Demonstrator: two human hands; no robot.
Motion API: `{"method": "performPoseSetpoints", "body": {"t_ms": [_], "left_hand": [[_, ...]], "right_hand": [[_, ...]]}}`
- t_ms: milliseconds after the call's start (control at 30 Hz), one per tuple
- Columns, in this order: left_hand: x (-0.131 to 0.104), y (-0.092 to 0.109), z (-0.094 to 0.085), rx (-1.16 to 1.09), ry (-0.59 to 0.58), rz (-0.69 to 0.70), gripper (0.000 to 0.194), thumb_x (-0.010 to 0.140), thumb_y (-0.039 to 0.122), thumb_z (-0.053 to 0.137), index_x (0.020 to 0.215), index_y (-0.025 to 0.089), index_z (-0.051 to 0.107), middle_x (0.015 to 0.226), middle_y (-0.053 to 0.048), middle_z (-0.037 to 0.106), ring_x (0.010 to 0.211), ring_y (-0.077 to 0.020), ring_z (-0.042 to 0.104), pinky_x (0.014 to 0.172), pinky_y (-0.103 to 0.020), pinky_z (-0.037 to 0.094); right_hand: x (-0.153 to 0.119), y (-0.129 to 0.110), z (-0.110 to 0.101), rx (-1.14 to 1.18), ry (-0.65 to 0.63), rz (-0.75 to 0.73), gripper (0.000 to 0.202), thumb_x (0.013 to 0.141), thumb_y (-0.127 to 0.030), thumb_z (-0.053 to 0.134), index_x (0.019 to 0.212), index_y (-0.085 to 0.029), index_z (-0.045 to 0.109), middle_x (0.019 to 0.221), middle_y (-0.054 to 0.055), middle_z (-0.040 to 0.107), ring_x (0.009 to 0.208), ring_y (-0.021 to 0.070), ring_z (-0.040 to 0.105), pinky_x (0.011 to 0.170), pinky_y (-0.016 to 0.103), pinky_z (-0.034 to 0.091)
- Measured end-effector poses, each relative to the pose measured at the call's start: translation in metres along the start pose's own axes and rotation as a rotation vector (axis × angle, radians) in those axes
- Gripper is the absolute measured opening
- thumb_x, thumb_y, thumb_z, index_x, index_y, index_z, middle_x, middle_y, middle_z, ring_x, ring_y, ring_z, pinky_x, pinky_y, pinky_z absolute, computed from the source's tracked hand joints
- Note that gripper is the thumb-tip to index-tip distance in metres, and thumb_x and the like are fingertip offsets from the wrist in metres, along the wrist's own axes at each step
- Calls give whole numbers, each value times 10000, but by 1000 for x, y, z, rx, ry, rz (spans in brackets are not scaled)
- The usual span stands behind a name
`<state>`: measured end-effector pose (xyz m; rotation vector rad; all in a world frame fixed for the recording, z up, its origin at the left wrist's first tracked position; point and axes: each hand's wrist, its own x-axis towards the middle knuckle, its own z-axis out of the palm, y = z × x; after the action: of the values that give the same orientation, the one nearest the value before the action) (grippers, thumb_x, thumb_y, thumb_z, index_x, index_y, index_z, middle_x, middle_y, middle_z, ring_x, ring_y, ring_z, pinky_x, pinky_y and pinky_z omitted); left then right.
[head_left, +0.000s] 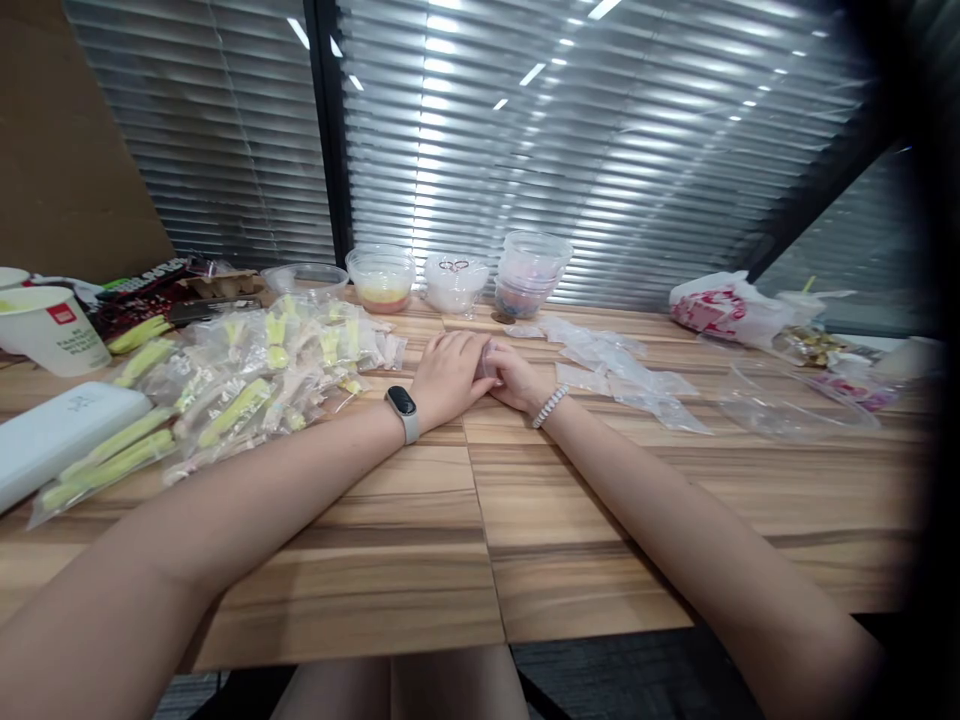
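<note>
As the clear plastic [489,358] between the left hand [448,375] and right hand [517,378], over the counter [405,530], looks light and slippery, its edge seems the best hold, though whether the bunched fingers [469,345] clamp it I can't tell.

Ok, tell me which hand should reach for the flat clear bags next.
Probably the right hand: the flat bags lie on its side, and the left hand is farther from them.
</note>
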<state>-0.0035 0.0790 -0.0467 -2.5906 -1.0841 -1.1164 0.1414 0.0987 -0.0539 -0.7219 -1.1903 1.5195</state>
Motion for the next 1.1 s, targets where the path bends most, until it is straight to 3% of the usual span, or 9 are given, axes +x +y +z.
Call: {"method": "performPoseSetpoints", "body": {"t_ms": [467,667,900,1100], "left_hand": [[-1,-1,3,49,-41,17,532,854,343,702,1302,184,464,1297,-101,504,1220,-272,439,1048,-402,355],[-2,-2,4,40,-19,-13,517,862,323,687,1303,181,458,1300,-109,497,1228,-274,435,1055,-407,354],[-2,-3,5,29,-10,-64,501,863,335,683,1285,183,459,1292,-116,494,1209,-280,447,1041,-423,369],[-2,-1,2,10,-22,-75,484,863,328,683,1276,201,466,1260,-93,503,1182,-273,461,1025,-412,387]], "right_hand": [[1,1,-3,-21,-2,-15,221,540,-148,688,746,-145,609,668,-9,524,573,106,404,465,201,293],[4,2,-5,37,-56,-22,197,547,-143,693,726,-144,610,730,7,559,665,131,476,590,228,401],[3,0,-2,16,-28,2,179,603,-214,664,759,-154,602,751,23,578,707,165,520,640,266,425],[3,1,-2,13,-35,-15,227,564,-178,698,778,-148,629,769,17,590,708,152,516,641,252,419]]}}
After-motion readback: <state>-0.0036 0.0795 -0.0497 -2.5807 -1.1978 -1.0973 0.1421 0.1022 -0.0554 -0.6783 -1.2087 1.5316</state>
